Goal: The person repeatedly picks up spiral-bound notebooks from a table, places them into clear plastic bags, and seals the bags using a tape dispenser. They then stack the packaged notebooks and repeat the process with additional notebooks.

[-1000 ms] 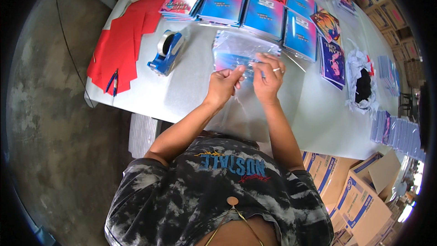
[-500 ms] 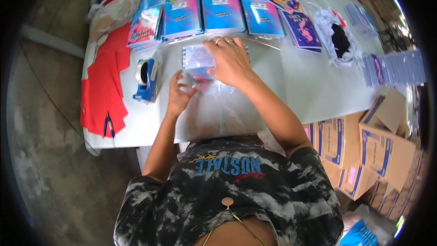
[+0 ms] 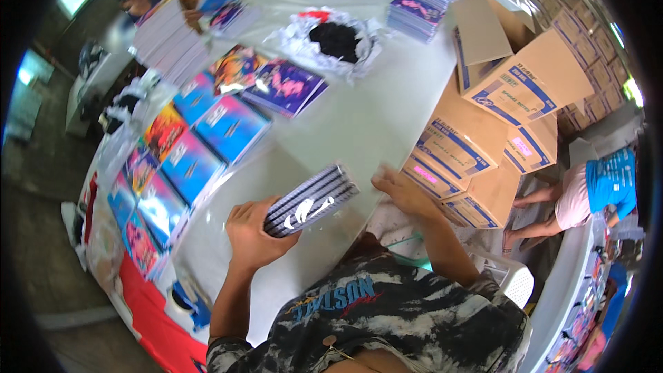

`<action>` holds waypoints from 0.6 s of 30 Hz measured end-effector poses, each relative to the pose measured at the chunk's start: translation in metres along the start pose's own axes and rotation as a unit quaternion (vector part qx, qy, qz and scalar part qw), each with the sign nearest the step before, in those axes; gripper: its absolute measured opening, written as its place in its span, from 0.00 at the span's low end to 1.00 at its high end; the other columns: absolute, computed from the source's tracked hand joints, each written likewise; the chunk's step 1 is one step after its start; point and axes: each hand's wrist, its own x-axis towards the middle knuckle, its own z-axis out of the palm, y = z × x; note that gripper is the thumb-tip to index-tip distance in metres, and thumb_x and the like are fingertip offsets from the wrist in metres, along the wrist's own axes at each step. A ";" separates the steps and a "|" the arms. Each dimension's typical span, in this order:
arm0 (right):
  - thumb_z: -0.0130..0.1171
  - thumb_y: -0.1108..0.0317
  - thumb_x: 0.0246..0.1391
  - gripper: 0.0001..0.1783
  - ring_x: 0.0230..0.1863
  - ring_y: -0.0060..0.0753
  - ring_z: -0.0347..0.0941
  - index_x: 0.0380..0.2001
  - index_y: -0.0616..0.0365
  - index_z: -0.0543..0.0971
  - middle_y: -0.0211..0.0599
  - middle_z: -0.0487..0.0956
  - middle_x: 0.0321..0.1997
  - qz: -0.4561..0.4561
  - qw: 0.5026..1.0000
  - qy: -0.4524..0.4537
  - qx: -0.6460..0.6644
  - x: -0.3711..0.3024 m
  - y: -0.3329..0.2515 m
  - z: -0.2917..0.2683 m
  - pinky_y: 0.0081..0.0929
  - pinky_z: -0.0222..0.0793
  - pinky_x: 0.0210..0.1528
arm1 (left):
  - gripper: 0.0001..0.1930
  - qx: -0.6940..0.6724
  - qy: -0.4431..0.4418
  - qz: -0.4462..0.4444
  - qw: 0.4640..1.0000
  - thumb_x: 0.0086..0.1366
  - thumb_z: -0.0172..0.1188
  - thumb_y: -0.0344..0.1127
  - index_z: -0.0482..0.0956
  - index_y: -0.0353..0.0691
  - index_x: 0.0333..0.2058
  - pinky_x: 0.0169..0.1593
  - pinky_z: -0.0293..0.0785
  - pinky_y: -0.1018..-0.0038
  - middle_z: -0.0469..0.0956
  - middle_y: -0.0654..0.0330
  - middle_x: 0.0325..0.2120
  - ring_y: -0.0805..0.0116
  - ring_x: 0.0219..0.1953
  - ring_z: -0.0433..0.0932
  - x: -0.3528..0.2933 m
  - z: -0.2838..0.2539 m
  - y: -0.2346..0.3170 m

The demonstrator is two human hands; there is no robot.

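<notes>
My left hand (image 3: 254, 233) is closed round one end of a bundle of several spiral notebooks (image 3: 311, 202). Clear, shiny plastic covers the bundle, and its dark coil spines face up. It is held over the white table (image 3: 359, 107), tilted up toward the right. To the right of the bundle, apart from it, is my right hand (image 3: 404, 192) near the table edge. Its fingers are loosely bent and slightly blurred, with nothing visible in them. Blue and pink notebooks (image 3: 231, 126) lie in rows to the left, beside purple-covered notebooks (image 3: 284, 87).
Cardboard boxes (image 3: 459, 139) are piled against the table's right edge, the top one (image 3: 526, 76) with raised flaps. A plastic bag with black contents (image 3: 335, 41) and a tall notebook stack (image 3: 423, 8) stand farther back. A blue tape dispenser (image 3: 197, 307) sits lower left. Other people are nearby.
My view has swung right toward the boxes. The notebook bundle has come up off the table in my left hand, spines upward. My right hand has let go of it and moved right.
</notes>
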 end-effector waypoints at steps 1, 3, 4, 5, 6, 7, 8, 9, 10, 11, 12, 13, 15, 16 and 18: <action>0.59 0.44 0.48 0.41 0.58 0.52 0.62 0.57 0.61 0.62 0.56 0.67 0.55 0.121 0.977 -0.035 0.171 0.005 0.003 -0.015 0.50 0.58 0.58 | 0.26 0.018 0.019 0.051 0.998 0.34 0.67 0.36 0.77 0.42 0.39 0.41 0.66 0.66 0.79 0.60 0.34 0.63 0.32 0.77 0.025 0.015 0.001; 0.52 0.42 0.52 0.38 0.54 0.53 0.67 0.56 0.61 0.63 0.55 0.69 0.53 0.134 0.891 -0.206 0.383 0.016 -0.018 -0.030 0.51 0.63 0.54 | 0.25 0.074 0.009 0.155 0.985 0.34 0.68 0.36 0.77 0.43 0.38 0.46 0.63 0.64 0.79 0.60 0.35 0.65 0.35 0.77 0.080 0.039 0.010; 0.48 0.41 0.54 0.37 0.52 0.53 0.69 0.55 0.61 0.64 0.54 0.70 0.52 0.140 0.817 -0.292 0.477 0.026 -0.032 -0.035 0.51 0.66 0.52 | 0.24 0.106 0.003 0.200 0.974 0.35 0.68 0.36 0.78 0.44 0.37 0.49 0.62 0.64 0.79 0.60 0.35 0.66 0.37 0.76 0.107 0.051 0.014; 0.45 0.46 0.57 0.32 0.45 0.52 0.74 0.53 0.62 0.66 0.54 0.74 0.48 0.092 0.880 -0.149 0.442 0.038 -0.051 -0.039 0.47 0.74 0.43 | 0.25 0.133 -0.023 0.249 0.959 0.37 0.69 0.39 0.77 0.44 0.40 0.54 0.57 0.60 0.77 0.59 0.43 0.66 0.46 0.72 0.130 0.061 0.014; 0.46 0.47 0.56 0.30 0.45 0.51 0.75 0.52 0.62 0.67 0.53 0.74 0.47 0.063 0.896 -0.130 0.419 0.057 -0.058 -0.060 0.46 0.75 0.41 | 0.26 0.136 -0.004 0.271 0.953 0.39 0.69 0.40 0.77 0.43 0.41 0.54 0.57 0.59 0.75 0.58 0.45 0.64 0.48 0.71 0.156 0.072 0.018; 0.47 0.49 0.56 0.29 0.44 0.51 0.75 0.51 0.62 0.68 0.52 0.75 0.46 0.036 0.912 -0.112 0.394 0.078 -0.062 -0.085 0.45 0.76 0.39 | 0.27 0.141 0.016 0.291 0.946 0.40 0.69 0.41 0.76 0.43 0.42 0.55 0.56 0.58 0.73 0.57 0.47 0.61 0.51 0.69 0.181 0.079 0.025; 0.48 0.51 0.55 0.28 0.43 0.50 0.76 0.50 0.62 0.69 0.51 0.75 0.46 0.004 0.923 -0.096 0.372 0.101 -0.070 -0.107 0.44 0.77 0.37 | 0.28 0.149 0.035 0.316 0.936 0.41 0.69 0.42 0.75 0.42 0.44 0.56 0.55 0.57 0.71 0.55 0.50 0.59 0.53 0.67 0.206 0.084 0.031; 0.50 0.56 0.53 0.22 0.42 0.48 0.76 0.46 0.61 0.71 0.48 0.76 0.44 -0.013 0.938 0.008 0.347 0.116 -0.089 -0.121 0.45 0.78 0.34 | 0.29 0.141 0.040 0.274 0.950 0.42 0.69 0.42 0.74 0.43 0.45 0.56 0.55 0.57 0.69 0.54 0.51 0.57 0.54 0.65 0.224 0.084 0.037; 0.51 0.57 0.52 0.20 0.39 0.44 0.77 0.44 0.59 0.71 0.43 0.77 0.41 -0.077 0.930 0.069 0.352 0.146 -0.094 -0.146 0.43 0.78 0.36 | 0.29 0.134 0.046 0.231 0.963 0.43 0.69 0.43 0.74 0.43 0.46 0.56 0.54 0.57 0.68 0.53 0.53 0.54 0.55 0.64 0.238 0.080 0.043; 0.53 0.58 0.52 0.19 0.38 0.43 0.77 0.45 0.57 0.69 0.40 0.77 0.41 -0.146 0.930 0.043 0.335 0.171 -0.112 -0.168 0.42 0.77 0.38 | 0.30 0.130 0.050 0.179 0.974 0.44 0.69 0.43 0.73 0.43 0.47 0.57 0.53 0.57 0.66 0.53 0.54 0.52 0.56 0.62 0.243 0.079 0.047; 0.53 0.57 0.53 0.21 0.40 0.41 0.76 0.47 0.56 0.67 0.40 0.76 0.44 -0.179 0.931 0.031 0.315 0.201 -0.129 -0.195 0.41 0.76 0.40 | 0.29 0.125 0.042 0.156 0.979 0.44 0.69 0.42 0.72 0.43 0.48 0.57 0.54 0.57 0.66 0.52 0.54 0.51 0.57 0.62 0.244 0.082 0.043; 0.53 0.57 0.53 0.22 0.40 0.40 0.76 0.48 0.57 0.67 0.40 0.75 0.45 -0.223 0.928 0.052 0.294 0.232 -0.143 -0.225 0.41 0.76 0.39 | 0.29 0.112 0.037 0.137 0.983 0.45 0.68 0.41 0.72 0.43 0.48 0.57 0.54 0.57 0.66 0.51 0.54 0.51 0.57 0.62 0.242 0.086 0.034; 0.53 0.59 0.53 0.23 0.39 0.41 0.76 0.48 0.59 0.67 0.41 0.75 0.44 -0.287 0.914 0.052 0.281 0.293 -0.180 -0.279 0.42 0.76 0.41 | 0.28 0.102 0.002 0.090 0.991 0.46 0.68 0.40 0.73 0.45 0.48 0.56 0.55 0.56 0.65 0.51 0.54 0.51 0.57 0.62 0.233 0.096 0.016; 0.54 0.60 0.52 0.23 0.39 0.41 0.76 0.48 0.60 0.67 0.41 0.75 0.44 -0.307 0.910 0.053 0.274 0.320 -0.196 -0.310 0.43 0.76 0.43 | 0.26 0.095 -0.028 0.065 0.993 0.46 0.68 0.40 0.73 0.46 0.47 0.56 0.55 0.55 0.65 0.52 0.54 0.52 0.57 0.62 0.224 0.105 0.004; 0.54 0.61 0.52 0.22 0.39 0.45 0.76 0.48 0.61 0.67 0.42 0.75 0.44 -0.295 0.910 0.036 0.288 0.366 -0.221 -0.356 0.41 0.76 0.45 | 0.25 0.085 -0.065 0.014 0.994 0.47 0.67 0.39 0.74 0.47 0.46 0.55 0.56 0.55 0.65 0.52 0.54 0.52 0.57 0.61 0.207 0.122 -0.010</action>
